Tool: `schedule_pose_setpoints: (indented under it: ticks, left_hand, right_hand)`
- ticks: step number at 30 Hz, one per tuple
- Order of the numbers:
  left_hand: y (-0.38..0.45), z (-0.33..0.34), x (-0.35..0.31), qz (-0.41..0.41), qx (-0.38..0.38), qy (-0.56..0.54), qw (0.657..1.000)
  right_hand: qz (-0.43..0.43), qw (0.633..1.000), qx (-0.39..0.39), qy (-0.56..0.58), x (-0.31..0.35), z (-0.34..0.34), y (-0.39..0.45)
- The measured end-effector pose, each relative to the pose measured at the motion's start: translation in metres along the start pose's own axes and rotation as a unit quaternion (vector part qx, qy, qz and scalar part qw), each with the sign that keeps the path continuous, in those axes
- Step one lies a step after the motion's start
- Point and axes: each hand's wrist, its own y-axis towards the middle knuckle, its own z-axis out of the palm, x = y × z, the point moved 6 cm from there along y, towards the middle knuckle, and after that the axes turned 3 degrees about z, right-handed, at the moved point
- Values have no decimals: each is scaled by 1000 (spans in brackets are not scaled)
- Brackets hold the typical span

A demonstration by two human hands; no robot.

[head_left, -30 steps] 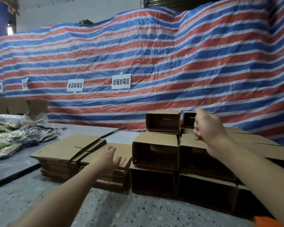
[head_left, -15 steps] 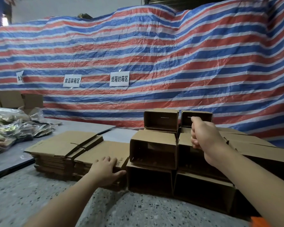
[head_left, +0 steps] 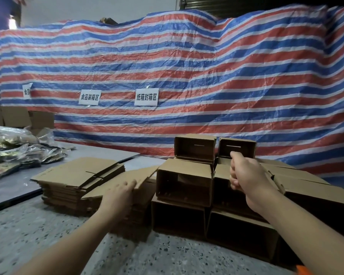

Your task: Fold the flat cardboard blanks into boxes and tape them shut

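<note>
A striped tarp (head_left: 187,76) in red, white and blue covers the far wall, with white signs (head_left: 146,97) taped on. Near, a speckled floor (head_left: 38,231); left, a grey bench (head_left: 12,187).

Both forearms are bare all the way up to where they leave the frame, no watch, no bands, no gloves. The left hand (head_left: 119,197) and right hand (head_left: 244,175) have nothing on them either, no rings that I can spot. Only bit of clothing showing is a sliver of orange sleeve (head_left: 304,270) at the bottom right corner.
</note>
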Motion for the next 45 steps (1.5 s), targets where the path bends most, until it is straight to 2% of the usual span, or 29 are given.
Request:
schedule_pose_setpoints:
  ticks: [2, 4, 10, 13, 15, 18, 22, 26, 32, 37, 40, 45]
  left_hand:
    - [6, -31, 3, -34, -91, -105, 990]
    - [10, -62, 1, -40, -146, -186, 971]
    - [3, -165, -31, 33, -279, -329, 901]
    - [-5, -213, -47, 64, -325, -367, 870]
    - [-9, -233, -53, 55, -328, -433, 838]
    - [-8, -248, -63, 28, -290, -528, 797]
    - [-8, -248, -86, 35, -209, -635, 743]
    - [-8, -227, -114, 41, -102, -681, 724]
    - [-20, -183, -137, 15, 33, -740, 672]
    - [-30, -142, -156, -74, 115, -728, 672]
    - [-37, -116, -160, -130, 119, -732, 658]
    - [-58, -73, -164, -188, 104, -706, 675]
  right_hand:
    - [-3, 1000, -2, 3, 1, -1, 2]
    - [-8, 1000, -1, 4, 2, 0, 4]
    - [-28, 999, 3, 18, 11, 6, 15]
    - [-46, 999, -24, 15, 21, 3, 19]
    - [-72, 996, -52, 17, 33, -4, 21]
    - [-106, 991, -81, 21, 54, -18, 21]
    - [-131, 983, -122, 27, 73, -45, 27]
    - [-125, 981, -147, 31, 74, -68, 21]
    - [-81, 975, -197, 56, 26, -99, 6]
    - [-48, 972, -220, 64, -19, -112, -11]
    - [-16, 975, -212, 65, -49, -113, -16]
    - [10, 978, -201, 54, -90, -111, -22]
